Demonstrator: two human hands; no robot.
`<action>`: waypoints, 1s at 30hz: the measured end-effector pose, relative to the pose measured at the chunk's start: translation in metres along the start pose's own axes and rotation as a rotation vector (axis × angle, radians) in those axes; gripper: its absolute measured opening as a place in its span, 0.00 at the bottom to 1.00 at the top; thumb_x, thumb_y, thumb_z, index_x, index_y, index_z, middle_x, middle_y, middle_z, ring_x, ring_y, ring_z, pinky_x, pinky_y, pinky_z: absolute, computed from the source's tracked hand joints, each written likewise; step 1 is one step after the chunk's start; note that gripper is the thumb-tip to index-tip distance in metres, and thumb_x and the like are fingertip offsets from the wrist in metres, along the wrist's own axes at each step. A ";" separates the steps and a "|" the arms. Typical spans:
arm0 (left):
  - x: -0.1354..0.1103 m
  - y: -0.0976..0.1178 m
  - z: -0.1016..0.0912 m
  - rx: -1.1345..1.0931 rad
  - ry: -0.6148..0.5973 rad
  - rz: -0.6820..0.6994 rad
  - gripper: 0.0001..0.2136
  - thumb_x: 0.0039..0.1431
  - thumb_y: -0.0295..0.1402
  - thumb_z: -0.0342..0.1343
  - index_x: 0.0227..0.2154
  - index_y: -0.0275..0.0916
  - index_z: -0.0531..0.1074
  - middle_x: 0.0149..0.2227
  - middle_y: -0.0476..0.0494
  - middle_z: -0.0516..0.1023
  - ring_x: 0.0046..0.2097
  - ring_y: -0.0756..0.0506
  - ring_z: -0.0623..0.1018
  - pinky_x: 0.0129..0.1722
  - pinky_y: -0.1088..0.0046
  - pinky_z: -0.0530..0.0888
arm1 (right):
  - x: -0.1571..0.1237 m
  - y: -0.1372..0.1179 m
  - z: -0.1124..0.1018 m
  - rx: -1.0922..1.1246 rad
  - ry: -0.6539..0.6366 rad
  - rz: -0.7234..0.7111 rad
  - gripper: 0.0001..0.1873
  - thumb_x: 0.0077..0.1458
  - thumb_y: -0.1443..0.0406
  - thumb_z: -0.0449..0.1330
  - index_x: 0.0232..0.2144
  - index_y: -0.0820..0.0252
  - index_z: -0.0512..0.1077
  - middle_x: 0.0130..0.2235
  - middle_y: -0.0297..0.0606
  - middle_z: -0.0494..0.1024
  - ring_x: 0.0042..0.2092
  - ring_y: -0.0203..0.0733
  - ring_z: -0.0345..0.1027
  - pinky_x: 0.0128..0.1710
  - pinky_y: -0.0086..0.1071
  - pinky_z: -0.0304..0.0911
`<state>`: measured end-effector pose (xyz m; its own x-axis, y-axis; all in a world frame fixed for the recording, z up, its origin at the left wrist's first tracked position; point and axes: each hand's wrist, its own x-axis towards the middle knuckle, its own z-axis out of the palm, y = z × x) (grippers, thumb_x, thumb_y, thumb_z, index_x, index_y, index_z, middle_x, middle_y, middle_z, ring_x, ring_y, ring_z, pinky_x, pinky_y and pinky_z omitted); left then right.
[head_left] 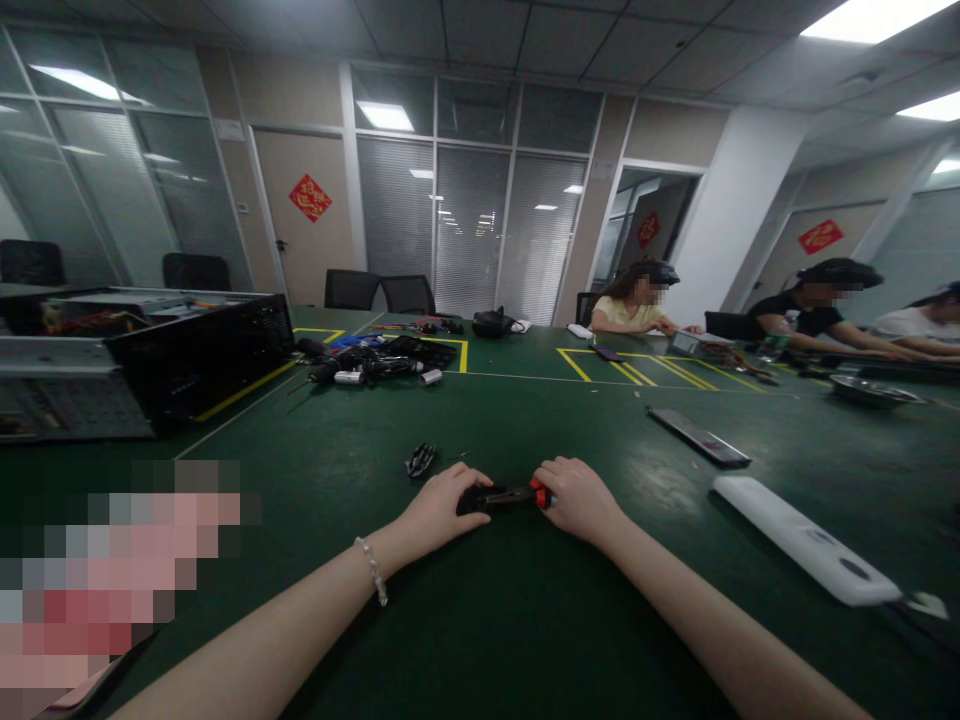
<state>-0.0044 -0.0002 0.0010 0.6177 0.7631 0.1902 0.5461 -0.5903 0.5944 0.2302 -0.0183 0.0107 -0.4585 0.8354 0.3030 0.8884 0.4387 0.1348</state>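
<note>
Tool and black part sit at lower centre of the frame, right hand clasping the tool's red end, left hand pinching the part. A loose pinch could let the tool slip onto that hand.

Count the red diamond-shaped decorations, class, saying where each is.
3 visible: left decoration on a door; middle decoration in the dark doorway; right decoration on another door.

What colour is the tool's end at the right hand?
The tool's end looks mostly red; head view.
</note>
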 end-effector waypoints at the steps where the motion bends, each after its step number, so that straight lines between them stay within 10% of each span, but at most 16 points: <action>1: 0.000 0.000 0.000 0.000 0.000 0.001 0.17 0.49 0.38 0.55 0.44 0.44 0.65 0.43 0.46 0.66 0.43 0.44 0.68 0.42 0.66 0.66 | 0.000 0.000 0.000 -0.001 -0.005 0.000 0.09 0.42 0.68 0.54 0.31 0.60 0.68 0.32 0.37 0.71 0.33 0.37 0.60 0.33 0.30 0.53; 30: 0.001 0.001 -0.001 -0.019 0.013 0.008 0.16 0.49 0.36 0.55 0.42 0.43 0.65 0.41 0.46 0.66 0.41 0.46 0.69 0.40 0.69 0.67 | 0.000 0.001 -0.001 -0.015 -0.017 -0.005 0.06 0.43 0.67 0.54 0.29 0.60 0.67 0.31 0.37 0.70 0.32 0.37 0.60 0.32 0.30 0.52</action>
<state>-0.0034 0.0001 0.0025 0.6146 0.7617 0.2052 0.5302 -0.5915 0.6075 0.2313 -0.0182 0.0120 -0.4630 0.8389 0.2863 0.8864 0.4380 0.1499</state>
